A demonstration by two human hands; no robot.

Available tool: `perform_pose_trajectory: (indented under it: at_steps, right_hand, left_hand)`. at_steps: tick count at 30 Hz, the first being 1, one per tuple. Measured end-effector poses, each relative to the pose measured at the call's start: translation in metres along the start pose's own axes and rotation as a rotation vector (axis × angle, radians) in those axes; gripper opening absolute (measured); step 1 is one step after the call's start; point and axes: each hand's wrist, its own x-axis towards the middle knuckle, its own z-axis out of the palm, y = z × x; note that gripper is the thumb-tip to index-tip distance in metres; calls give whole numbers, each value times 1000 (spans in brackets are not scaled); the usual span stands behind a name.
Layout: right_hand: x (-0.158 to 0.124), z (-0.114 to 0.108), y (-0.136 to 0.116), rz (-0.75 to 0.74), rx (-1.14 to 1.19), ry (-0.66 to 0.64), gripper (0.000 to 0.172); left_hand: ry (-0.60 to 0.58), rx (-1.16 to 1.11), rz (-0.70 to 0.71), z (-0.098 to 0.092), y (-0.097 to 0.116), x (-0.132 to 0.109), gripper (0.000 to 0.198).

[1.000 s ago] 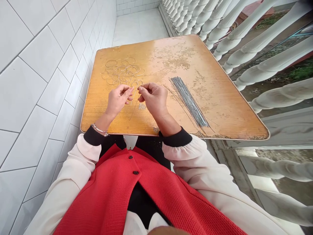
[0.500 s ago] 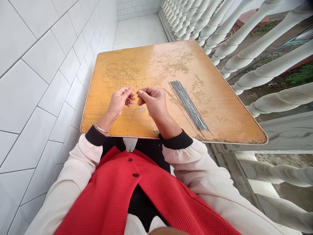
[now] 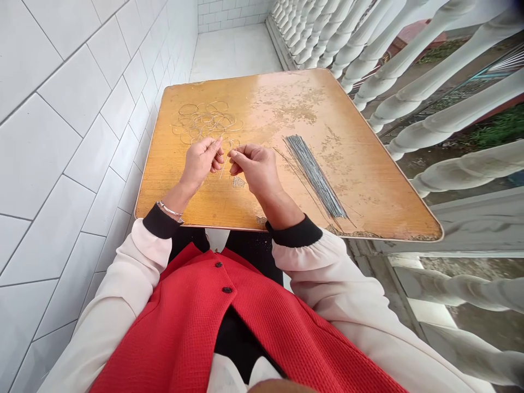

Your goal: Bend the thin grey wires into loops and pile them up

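Head view: above the counter (image 3: 385, 207), near looped wires (image 3: 207, 121), the left hand (image 3: 201, 161) and right hand (image 3: 256, 166) seem to pinch a thin wire (image 3: 223, 167) in their fingers; loosened grip could let it spring away.

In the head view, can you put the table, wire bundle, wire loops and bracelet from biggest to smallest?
Largest: table
Next: wire bundle and wire loops, too alike to rank
Smallest: bracelet
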Motion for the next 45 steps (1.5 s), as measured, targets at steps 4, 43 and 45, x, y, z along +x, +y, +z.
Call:
perform_pose_trajectory:
  at_steps: [4,43,45]
  right_hand:
    - [0,0,-2,51,40,-6,29]
    - [0,-5,-2,105,230,-8,18]
    - [0,-5,-1,98,243,-22,18]
  left_hand:
    - [-35,-42,-12,-6,-2,-4,43]
    - [7,963,753,-30,-39,5,31]
    - [14,1002,797,-30,-41,8,32]
